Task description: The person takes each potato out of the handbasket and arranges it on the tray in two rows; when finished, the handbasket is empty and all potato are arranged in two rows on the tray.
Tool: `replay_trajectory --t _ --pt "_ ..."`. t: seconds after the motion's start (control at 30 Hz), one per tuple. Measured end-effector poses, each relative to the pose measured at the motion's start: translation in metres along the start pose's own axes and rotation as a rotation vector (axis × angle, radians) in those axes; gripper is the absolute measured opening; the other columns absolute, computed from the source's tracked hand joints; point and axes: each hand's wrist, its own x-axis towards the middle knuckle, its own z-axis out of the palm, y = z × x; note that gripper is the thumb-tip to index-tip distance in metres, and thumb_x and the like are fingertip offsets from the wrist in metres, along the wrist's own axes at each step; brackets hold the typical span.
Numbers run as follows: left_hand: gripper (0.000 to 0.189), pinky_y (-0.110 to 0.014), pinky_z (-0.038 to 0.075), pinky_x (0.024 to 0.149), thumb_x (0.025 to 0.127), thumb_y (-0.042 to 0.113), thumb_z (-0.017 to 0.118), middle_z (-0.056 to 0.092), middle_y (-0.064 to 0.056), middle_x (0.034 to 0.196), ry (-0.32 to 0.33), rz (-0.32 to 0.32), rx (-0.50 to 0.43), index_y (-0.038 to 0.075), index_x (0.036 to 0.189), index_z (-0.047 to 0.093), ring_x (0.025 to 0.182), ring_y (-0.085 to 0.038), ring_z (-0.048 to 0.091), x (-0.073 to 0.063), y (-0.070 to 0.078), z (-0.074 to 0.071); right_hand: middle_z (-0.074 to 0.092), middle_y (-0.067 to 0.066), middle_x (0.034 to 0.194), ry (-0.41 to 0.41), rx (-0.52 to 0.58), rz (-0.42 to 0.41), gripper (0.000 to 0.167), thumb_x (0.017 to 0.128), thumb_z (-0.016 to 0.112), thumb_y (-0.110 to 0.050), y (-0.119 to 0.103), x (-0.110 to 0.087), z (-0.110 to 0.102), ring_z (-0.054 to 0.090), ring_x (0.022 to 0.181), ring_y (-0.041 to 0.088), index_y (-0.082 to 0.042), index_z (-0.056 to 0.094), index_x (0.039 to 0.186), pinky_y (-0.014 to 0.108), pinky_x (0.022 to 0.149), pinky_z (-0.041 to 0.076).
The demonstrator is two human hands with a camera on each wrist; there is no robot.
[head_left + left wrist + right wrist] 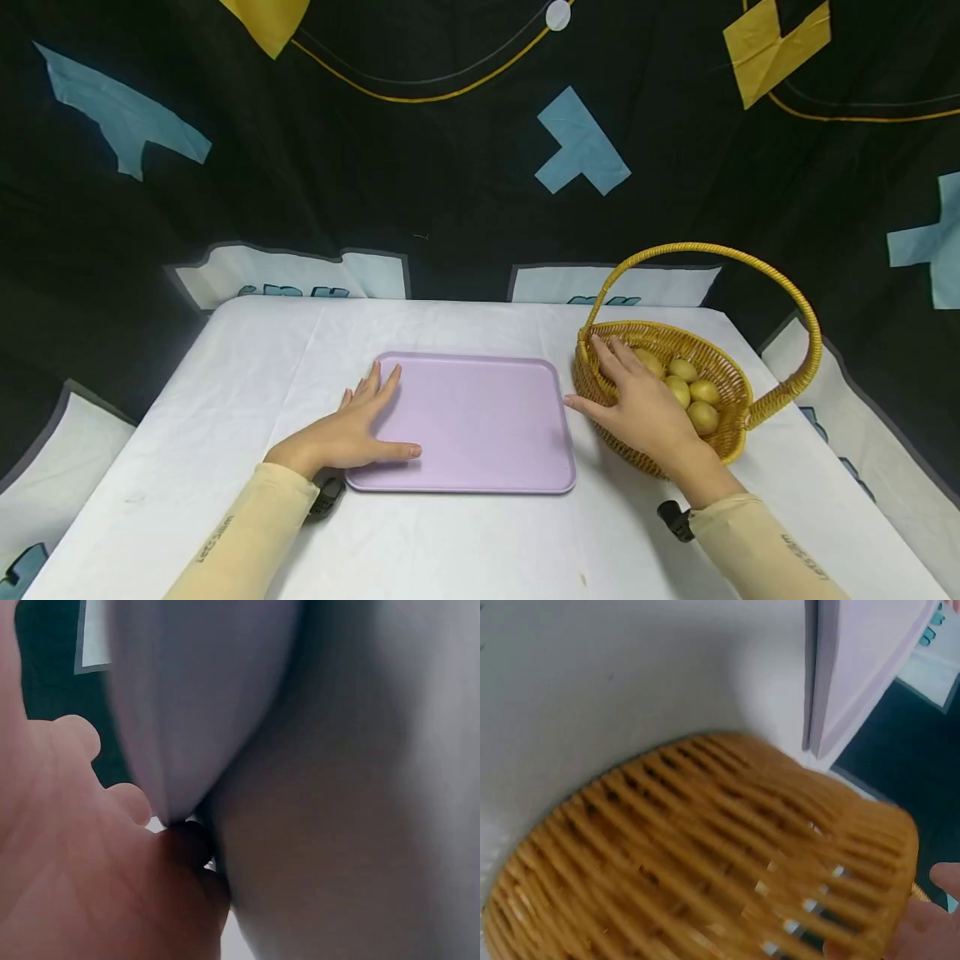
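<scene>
Right hand lay straight-fingered over the basket's nine-o'clock rim, left hand spread at the tray's nine; stiff wicker probably favoured lifting by the handle.

Head view: looks forward and down from above the near side of the tabletop, far enough back to include the left hand, right hand, tray, basket and dark cloth behind. Left wrist view: looks along the left hand at very close range, much of the frame blurred. Right wrist view: looks past the basket's woven side, also very near, in a tilted frame, the tray beyond. Head and right wrist views share basket and tray; head and left wrist views, left hand and cloth.
</scene>
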Motion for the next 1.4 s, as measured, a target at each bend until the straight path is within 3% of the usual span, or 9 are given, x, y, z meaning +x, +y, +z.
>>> replay_trajectory --t 0.17,0.33,0.47,0.63,0.8,1.03,1.23,1.4 --pt "0.13 -0.074 0.004 0.11 0.074 0.072 0.074 -0.022 -0.018 0.163 -0.013 -0.007 -0.023 0.022 0.163 -0.006 0.143 -0.059 -0.006 -0.004 0.0 -0.002 0.025 0.015 0.164 -0.031 0.074 0.043 0.103 0.084 0.053 -0.08 0.009 -0.001 -0.01 0.039 0.138 0.046 -0.023 0.02 0.163 0.065 0.1 0.042" --pt "0.142 -0.068 0.001 0.115 0.065 0.068 0.083 -0.018 -0.025 0.163 0.022 0.032 -0.019 0.017 0.163 -0.006 0.146 -0.053 -0.009 -0.007 -0.006 -0.005 0.034 0.019 0.159 -0.038 0.142 0.087 0.101 0.085 0.057 -0.076 0.019 0.001 -0.021 0.037 0.139 0.047 -0.019 0.026 0.161 0.066 0.105 0.036" --pt "0.149 -0.064 -0.003 0.116 0.06 0.063 0.089 -0.013 -0.031 0.162 0.037 0.061 -0.054 0.011 0.162 -0.006 0.147 -0.051 -0.01 -0.011 -0.014 -0.007 0.046 0.028 0.148 -0.036 0.176 0.073 0.097 0.087 0.061 -0.071 0.026 0.006 -0.027 0.046 0.131 0.049 -0.012 0.033 0.159 0.065 0.103 0.04" --pt "0.152 -0.069 -0.001 0.114 0.057 0.058 0.093 -0.01 -0.027 0.164 0.015 0.058 -0.118 0.006 0.161 -0.006 0.145 -0.054 -0.011 -0.014 -0.022 -0.008 0.053 0.03 0.14 -0.088 0.199 0.103 0.09 0.09 0.063 -0.064 0.034 0.008 -0.032 0.052 0.126 0.047 -0.009 0.037 0.156 0.066 0.1 0.042" --pt "0.157 -0.067 0.0 0.115 0.052 0.052 0.097 -0.009 -0.027 0.164 -0.031 0.068 -0.135 -0.005 0.158 -0.004 0.146 -0.053 -0.011 -0.018 -0.03 -0.01 0.055 0.03 0.137 -0.133 0.258 0.088 0.079 0.092 0.07 -0.048 0.043 0.007 -0.033 0.054 0.123 0.047 -0.001 0.043 0.15 0.062 0.1 0.044" --pt "0.159 -0.066 0.0 0.115 0.047 0.047 0.099 -0.008 -0.031 0.162 -0.053 0.13 -0.138 -0.009 0.156 -0.003 0.145 -0.054 -0.009 -0.022 -0.033 -0.011 0.058 0.028 0.132 -0.21 0.301 0.094 0.072 0.091 0.076 -0.035 0.058 0.004 -0.037 0.057 0.119 0.046 -0.001 0.047 0.147 0.057 0.097 0.049" --pt "0.159 -0.067 0.0 0.114 0.048 0.045 0.099 -0.009 -0.031 0.162 -0.074 0.156 -0.145 -0.009 0.156 -0.004 0.145 -0.054 -0.01 -0.023 -0.033 -0.013 0.059 0.029 0.129 -0.281 0.303 0.075 0.059 0.088 0.079 -0.021 0.07 0.001 -0.041 0.06 0.114 0.045 0.007 0.057 0.135 0.053 0.092 0.053" --pt "0.161 -0.066 -0.001 0.115 0.047 0.048 0.099 -0.01 -0.031 0.162 -0.082 0.169 -0.133 -0.01 0.156 -0.004 0.146 -0.052 -0.011 -0.019 -0.033 -0.013 0.057 0.03 0.127 -0.346 0.318 0.075 0.062 0.079 0.084 -0.013 0.078 0.002 -0.047 0.058 0.114 0.044 0.009 0.059 0.131 0.053 0.093 0.052"
